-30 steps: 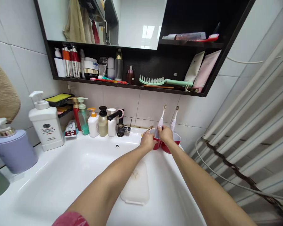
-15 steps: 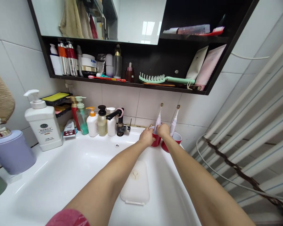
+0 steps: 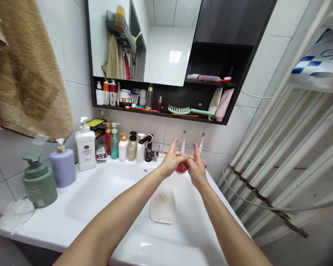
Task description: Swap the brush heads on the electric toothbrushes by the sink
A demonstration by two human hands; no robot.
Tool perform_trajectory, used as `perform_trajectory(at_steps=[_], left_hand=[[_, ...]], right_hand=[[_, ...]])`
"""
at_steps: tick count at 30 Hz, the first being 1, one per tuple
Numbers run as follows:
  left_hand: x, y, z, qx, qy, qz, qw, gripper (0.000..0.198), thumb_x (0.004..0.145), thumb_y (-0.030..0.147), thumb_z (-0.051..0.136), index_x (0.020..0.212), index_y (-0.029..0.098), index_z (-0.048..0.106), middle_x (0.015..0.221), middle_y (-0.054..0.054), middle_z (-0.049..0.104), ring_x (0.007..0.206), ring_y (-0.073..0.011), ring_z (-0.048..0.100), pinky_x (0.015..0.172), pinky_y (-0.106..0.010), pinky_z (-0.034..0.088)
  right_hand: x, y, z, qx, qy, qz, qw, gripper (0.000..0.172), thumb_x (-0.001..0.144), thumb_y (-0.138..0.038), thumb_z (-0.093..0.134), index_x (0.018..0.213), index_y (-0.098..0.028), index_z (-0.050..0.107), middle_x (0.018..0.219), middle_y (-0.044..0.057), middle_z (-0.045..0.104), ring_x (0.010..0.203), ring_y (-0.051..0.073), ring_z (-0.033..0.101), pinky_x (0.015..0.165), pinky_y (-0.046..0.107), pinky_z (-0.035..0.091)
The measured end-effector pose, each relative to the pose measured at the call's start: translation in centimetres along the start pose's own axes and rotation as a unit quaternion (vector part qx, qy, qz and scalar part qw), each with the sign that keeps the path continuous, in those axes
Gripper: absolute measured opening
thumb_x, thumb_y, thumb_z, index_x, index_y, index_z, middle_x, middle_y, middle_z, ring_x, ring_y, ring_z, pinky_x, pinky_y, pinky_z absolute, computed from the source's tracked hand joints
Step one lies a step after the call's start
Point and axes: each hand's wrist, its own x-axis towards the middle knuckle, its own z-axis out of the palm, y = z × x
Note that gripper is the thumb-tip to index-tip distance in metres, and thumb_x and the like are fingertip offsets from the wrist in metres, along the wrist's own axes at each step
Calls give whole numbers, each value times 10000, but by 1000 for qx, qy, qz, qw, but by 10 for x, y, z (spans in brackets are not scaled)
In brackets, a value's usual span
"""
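My left hand [image 3: 172, 162] is over the far right of the sink, thumb raised and fingers pointing right. Beside it my right hand [image 3: 197, 170] also has its thumb up. The fingertips of both hands meet or overlap, and I see nothing held between them. Just behind them stands a red cup [image 3: 181, 169], partly hidden, with a pale purple electric toothbrush [image 3: 182, 147] upright in it. A second red cup [image 3: 205, 163] is mostly covered by my right hand; a white-and-purple toothbrush [image 3: 201, 144] leans from it.
A black faucet [image 3: 149, 147] rises at the back of the white sink [image 3: 113, 192]. Pump bottles [image 3: 123, 147] line the left rim. A translucent lidded box [image 3: 162, 208] lies in the basin. Above hangs a dark cabinet [image 3: 180, 119]; a radiator [image 3: 288, 147] stands right.
Both hands have come off the red cup and toothbrush, and their thumbs are now raised with fingertips together. The camera view has tilted up and left.
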Motion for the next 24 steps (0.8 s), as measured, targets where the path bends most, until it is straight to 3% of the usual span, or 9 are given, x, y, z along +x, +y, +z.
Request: perform_trajectory(at_steps=[3,6,11,13,15,18,21,24], left_hand=[[-17,37,12,-94,-74,53,991,783,580,137,516,1179,286,35,504,97,396,408,-16,338,450,-162,280],[-31,54,19,-105,-99,63,987,784,573,130,524,1173,312,53,504,97,394,421,-16,346,463,-164,289],[-41,48,19,-110,-43,21,993,788,553,169,556,1173,262,78,499,92,421,397,-17,354,446,-166,289],[-39,46,17,-131,3,-13,991,607,592,282,526,1116,194,234,511,65,451,390,-22,369,432,-167,291],[-35,49,16,-151,38,-50,987,390,646,444,404,877,131,433,476,36,450,367,-28,369,393,-163,269],[-27,57,19,-142,24,-93,985,526,647,597,175,493,141,387,346,28,362,287,-32,302,321,-158,176],[-21,61,24,-94,-20,-121,988,574,618,640,70,400,160,296,276,31,290,233,-26,215,300,-162,107],[-18,50,26,-42,-13,-153,987,582,595,660,44,389,167,275,260,34,263,226,-25,192,300,-161,96]], right_hand=[[-12,-44,7,76,-39,-76,993,697,591,-141,407,1193,-287,86,468,-97,361,373,48,303,369,171,272],[-25,-63,10,98,-52,-98,989,699,584,-124,409,1184,-310,101,471,-100,359,371,42,308,367,164,263],[-34,-56,12,92,-30,-42,994,629,586,-172,425,1159,-260,180,465,-101,380,357,47,342,365,172,275],[-32,-54,12,98,5,-4,995,429,611,-268,418,1030,-210,349,460,-88,390,345,51,350,362,185,287],[-27,-57,12,110,38,25,993,250,637,-393,370,742,-182,453,441,-70,391,322,48,337,350,194,291],[-20,-67,14,103,36,50,993,403,646,-534,274,452,-184,322,361,-59,341,272,39,279,303,189,249],[-15,-66,18,54,25,58,997,469,643,-586,216,391,-190,227,281,-66,246,240,37,224,272,173,191],[-12,-45,16,-61,43,60,995,479,654,-592,163,388,-199,233,267,-60,233,250,46,248,289,185,248]])
